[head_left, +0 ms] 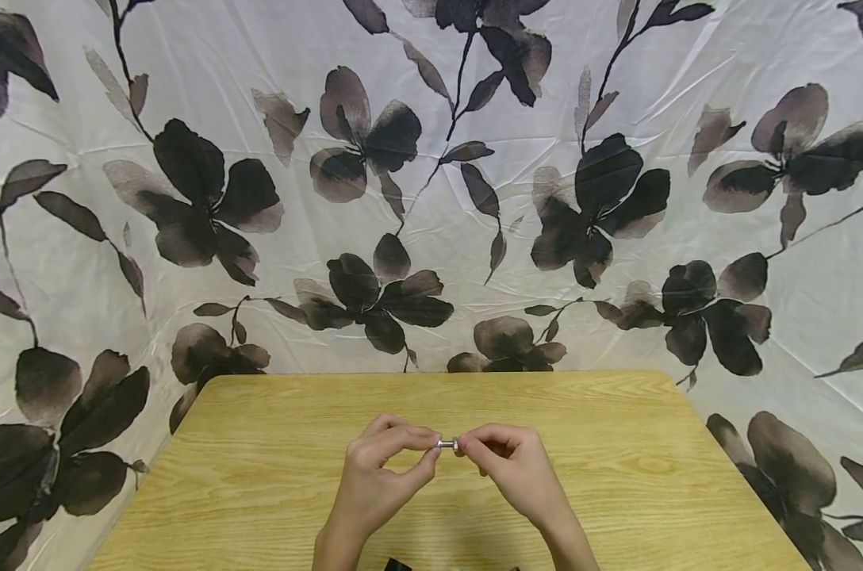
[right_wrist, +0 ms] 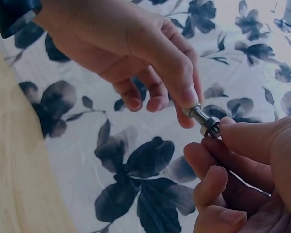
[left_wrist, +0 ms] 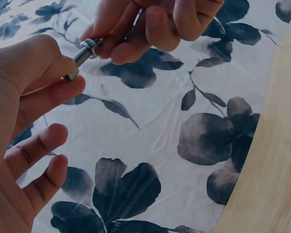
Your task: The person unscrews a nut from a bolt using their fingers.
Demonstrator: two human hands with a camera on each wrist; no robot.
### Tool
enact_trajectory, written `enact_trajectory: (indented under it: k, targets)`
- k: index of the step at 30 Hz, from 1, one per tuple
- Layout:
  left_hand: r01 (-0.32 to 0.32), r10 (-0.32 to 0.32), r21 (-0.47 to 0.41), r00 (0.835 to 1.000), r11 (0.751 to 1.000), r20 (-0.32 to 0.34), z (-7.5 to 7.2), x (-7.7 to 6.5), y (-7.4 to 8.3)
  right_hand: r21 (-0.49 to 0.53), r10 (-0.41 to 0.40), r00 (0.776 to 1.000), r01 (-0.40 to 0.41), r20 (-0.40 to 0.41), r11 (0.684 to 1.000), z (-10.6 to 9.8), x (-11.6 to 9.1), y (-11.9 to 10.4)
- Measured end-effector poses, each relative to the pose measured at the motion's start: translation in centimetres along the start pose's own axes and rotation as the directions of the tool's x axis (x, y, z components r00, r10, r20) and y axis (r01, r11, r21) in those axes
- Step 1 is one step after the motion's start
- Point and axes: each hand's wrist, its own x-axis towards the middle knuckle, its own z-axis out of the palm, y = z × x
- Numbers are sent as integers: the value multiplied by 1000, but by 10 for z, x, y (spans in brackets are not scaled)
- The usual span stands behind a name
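Between my two hands a small silver bolt [head_left: 447, 445] is held level above the table. My left hand [head_left: 385, 468] pinches its head end between thumb and forefinger; the other left fingers [left_wrist: 43, 141] stay loose and apart. Threads show along the bare shank [right_wrist: 199, 115]. A hex nut [right_wrist: 209, 127] sits on the threaded end, with the thumb and fingertips of my right hand [head_left: 512, 464] pinching there. In the right wrist view, the remaining right fingers [right_wrist: 211, 187] curl beneath, and part of the nut is hidden by the fingertips.
The light wood-grain table [head_left: 260, 444] spreads under both hands. Behind it and along its sides hangs a white cloth [head_left: 489, 262] with dark flower prints. A small black object [head_left: 397, 565] shows at the bottom edge, and a dark band [right_wrist: 12, 17] is on the left wrist.
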Motion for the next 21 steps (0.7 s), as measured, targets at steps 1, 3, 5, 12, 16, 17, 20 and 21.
enact_trajectory:
  k: [1,3,5,12,16,17,20,21]
  targets:
    - [0,0,2,1000,1000,1,0,0,0,0,-3,1000,3,-3,1000,0,0,0]
    - [-2,2,5,1000,1000,1,0,0,0,1,-10,1000,10,-8,1000,0,-1,1]
    - [-3,3,5,1000,1000,2,0,0,0,5,-14,1000,14,-10,1000,0,-1,2]
    - [-9,9,0,1000,1000,-4,0,0,0,26,-21,1000,21,-10,999,1,-1,2]
    - [1,-1,4,1000,1000,0,-1,0,0,30,-53,999,53,-11,998,1,-1,1]
    - [3,-3,7,1000,1000,1,-1,0,0,34,-67,998,67,-12,997,1,-1,1]
    - [8,-8,14,1000,1000,-2,-1,0,0,54,-140,990,140,-9,989,1,-1,2]
    - [8,-8,15,1000,1000,-5,0,0,0,63,-170,985,170,-9,983,1,-1,3]
